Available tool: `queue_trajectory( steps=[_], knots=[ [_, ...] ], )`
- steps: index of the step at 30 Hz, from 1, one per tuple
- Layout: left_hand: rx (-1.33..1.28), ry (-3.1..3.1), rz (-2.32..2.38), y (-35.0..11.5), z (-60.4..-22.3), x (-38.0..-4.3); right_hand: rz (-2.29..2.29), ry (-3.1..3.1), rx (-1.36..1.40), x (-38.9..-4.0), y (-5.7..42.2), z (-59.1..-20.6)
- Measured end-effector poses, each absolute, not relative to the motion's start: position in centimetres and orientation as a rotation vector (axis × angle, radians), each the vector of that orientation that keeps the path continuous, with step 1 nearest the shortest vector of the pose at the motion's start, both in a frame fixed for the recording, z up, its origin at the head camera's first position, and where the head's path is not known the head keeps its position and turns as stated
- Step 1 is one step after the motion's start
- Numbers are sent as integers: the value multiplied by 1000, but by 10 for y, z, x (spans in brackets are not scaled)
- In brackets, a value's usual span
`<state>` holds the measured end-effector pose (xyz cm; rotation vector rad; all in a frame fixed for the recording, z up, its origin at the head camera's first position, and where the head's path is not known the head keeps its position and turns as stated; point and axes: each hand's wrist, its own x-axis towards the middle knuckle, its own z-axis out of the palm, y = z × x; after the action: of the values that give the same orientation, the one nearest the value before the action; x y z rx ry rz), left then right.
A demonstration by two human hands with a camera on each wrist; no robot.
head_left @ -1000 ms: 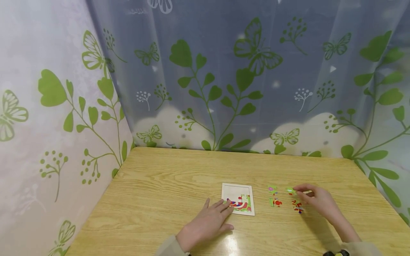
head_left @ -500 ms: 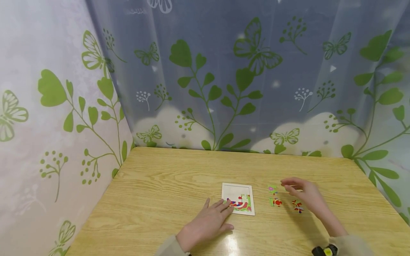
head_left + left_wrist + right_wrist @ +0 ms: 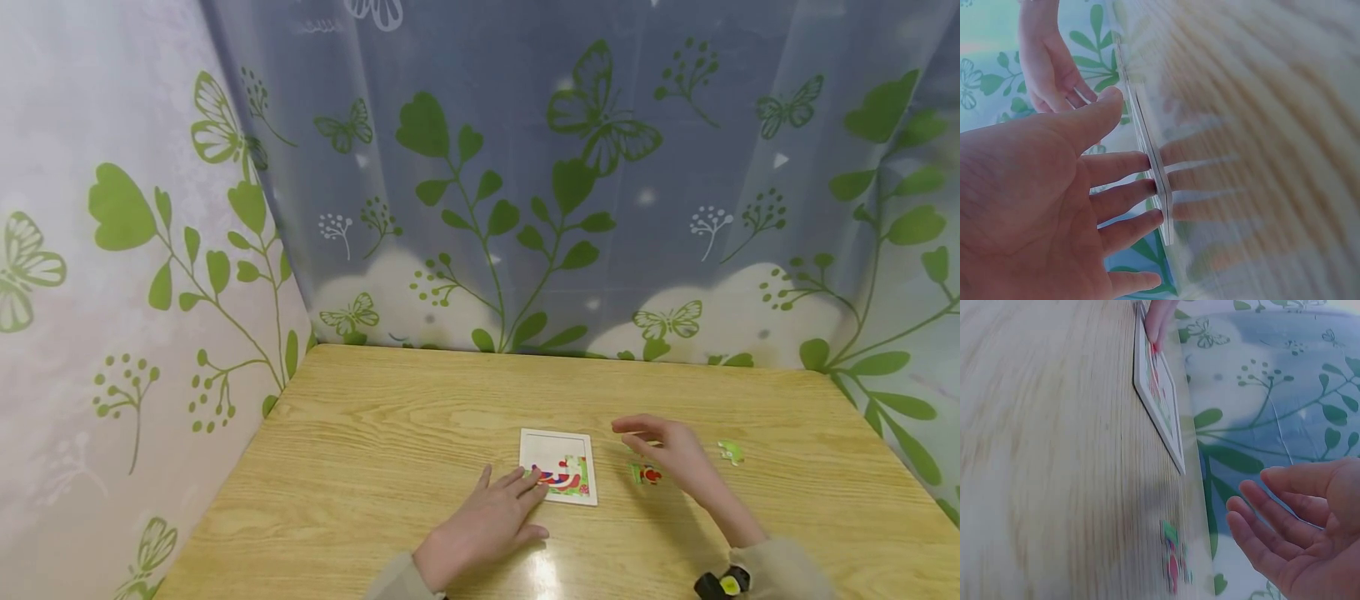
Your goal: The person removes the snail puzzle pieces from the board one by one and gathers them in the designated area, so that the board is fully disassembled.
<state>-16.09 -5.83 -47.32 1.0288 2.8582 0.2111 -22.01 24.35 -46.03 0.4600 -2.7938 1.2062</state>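
A white-rimmed jigsaw board [image 3: 546, 447] lies on the wooden table, with assembled puzzle pieces [image 3: 567, 479] in its lower part and bare backing above. My left hand [image 3: 487, 517] rests its straight fingertips on the board's lower left corner. To the right of the board, my right hand [image 3: 671, 454] hovers over the loose pieces, fingers loosely bent. The right wrist view shows that hand [image 3: 1297, 525] holding nothing. Below its fingertips lies a red and green puzzle piece [image 3: 647, 474]. A green puzzle piece [image 3: 730, 452] lies beyond the wrist. Other loose pieces are mostly hidden by the right hand.
The wood-grain table [image 3: 390, 417] reaches back to a blue curtain [image 3: 465, 225] printed with green leaves and butterflies. A pale printed curtain [image 3: 142, 333] borders the left side. A black device [image 3: 722, 583] is strapped at the right wrist.
My right hand has moved left across the loose pieces, toward the board. The green piece at the far right now shows, while the red piece nearer me is covered. My left hand has stayed put.
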Motion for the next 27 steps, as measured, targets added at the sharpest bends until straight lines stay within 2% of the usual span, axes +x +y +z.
queue_trajectory(
  steps=[8,17,27],
  knots=[
    [1022,2849,228,-58,-474,-161,1206,-2808,532,-220,220,-460],
    [1023,2852,221,-58,-474,-162,1224,-2793,647,-223,204,-477],
    [1010,2848,227,-58,-475,-161,1066,-2900,617,-217,192,-481]
  ],
)
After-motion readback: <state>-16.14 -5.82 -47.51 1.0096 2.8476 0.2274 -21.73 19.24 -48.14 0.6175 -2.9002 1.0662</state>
